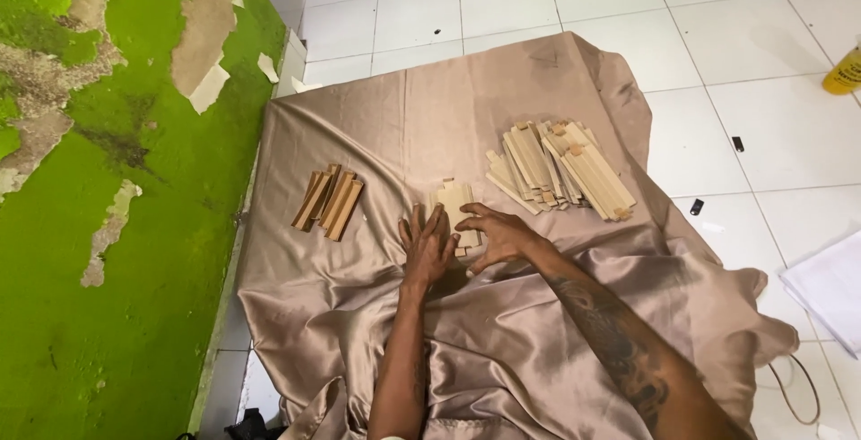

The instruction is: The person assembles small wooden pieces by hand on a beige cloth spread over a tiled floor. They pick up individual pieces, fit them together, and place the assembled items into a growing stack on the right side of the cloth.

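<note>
Left hand [427, 247] flat, fingers splayed, grips nothing – steadies small wooden panel [456, 211] on satin cloth [377, 135]. Right hand [495, 235] half-curled on panel's rt edge, w/ slat pile [558, 171] near.

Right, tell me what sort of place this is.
Probably an informal home workshop on the floor: white floor tiles, a green wall with peeling paint, and a tan satin cloth spread as a work surface for wooden pieces.

A yellow bottle [843, 72] stands on the white tiled floor [753, 36].
</note>
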